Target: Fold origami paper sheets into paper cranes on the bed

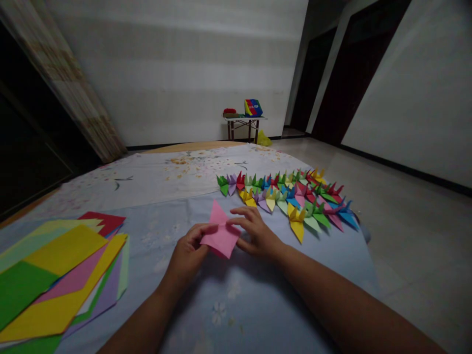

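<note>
A partly folded sheet of pink origami paper (222, 238) is held up in the middle of the view, one pointed flap rising away from me. My left hand (191, 246) pinches its left edge between thumb and fingers. On the other side, my right hand (254, 231) grips the right edge, its thumb hidden behind or under the paper and its fingers curled over the top. Several folded paper cranes (297, 221) in many colours stand in rows to the right of my right hand.
Loose coloured paper sheets (66, 250) lie in an overlapping pile at the left. A blue cloth (147, 275) covers the near table, with a white flowered cloth (147, 172) beyond. A small table (245, 118) holding a colourful box (252, 107) stands by the far wall.
</note>
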Motion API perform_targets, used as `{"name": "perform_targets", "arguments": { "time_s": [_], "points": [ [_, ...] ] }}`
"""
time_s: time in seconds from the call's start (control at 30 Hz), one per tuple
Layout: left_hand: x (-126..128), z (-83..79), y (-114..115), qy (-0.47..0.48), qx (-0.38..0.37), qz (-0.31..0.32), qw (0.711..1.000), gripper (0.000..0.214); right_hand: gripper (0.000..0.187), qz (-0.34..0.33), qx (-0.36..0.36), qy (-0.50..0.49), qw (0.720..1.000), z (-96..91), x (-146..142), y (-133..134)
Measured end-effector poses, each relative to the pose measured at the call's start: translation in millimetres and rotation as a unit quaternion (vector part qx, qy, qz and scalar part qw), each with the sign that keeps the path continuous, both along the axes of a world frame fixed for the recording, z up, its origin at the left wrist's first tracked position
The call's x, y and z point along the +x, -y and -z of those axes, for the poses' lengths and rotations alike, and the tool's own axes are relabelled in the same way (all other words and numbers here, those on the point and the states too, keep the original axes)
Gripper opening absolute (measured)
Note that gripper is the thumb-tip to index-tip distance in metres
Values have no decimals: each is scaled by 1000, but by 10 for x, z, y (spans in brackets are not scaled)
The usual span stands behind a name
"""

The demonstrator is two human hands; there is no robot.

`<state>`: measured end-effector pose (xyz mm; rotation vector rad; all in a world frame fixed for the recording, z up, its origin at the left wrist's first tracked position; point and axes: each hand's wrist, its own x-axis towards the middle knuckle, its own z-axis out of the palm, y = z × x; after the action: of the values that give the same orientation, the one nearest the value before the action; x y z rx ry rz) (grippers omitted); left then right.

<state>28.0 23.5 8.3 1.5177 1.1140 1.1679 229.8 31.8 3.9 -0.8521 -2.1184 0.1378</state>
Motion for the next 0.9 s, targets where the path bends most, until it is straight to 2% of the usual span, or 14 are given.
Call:
{"name": "perform_targets", "arguments": {
  "time_s": [0.13,0.27,0.47,0.73,0.8,0.9],
  "points": [
    [40,17,38,-17,17,-4,1000,54,29,-11,-2,-2,1000,56,-12,-19],
    [58,-10,67,-83,63,7,995,43,29,-21,-1,-6,1000,88,-47,-13],
    [50,-55,63,-86,77,12,993,31,29,-25,-10,-16,1000,104,-64,-17],
    [75,-60,86,-49,42,2,998,24,20,-19,-139,-120,983,54,-124,55],
    [94,-42,100,-26,22,-19,999,29,18,-2,-173,-140,975,47,-159,79],
    [130,-17,121,28,-15,-28,999,51,15,27,-236,-161,958,43,-206,105]
  ]
}}
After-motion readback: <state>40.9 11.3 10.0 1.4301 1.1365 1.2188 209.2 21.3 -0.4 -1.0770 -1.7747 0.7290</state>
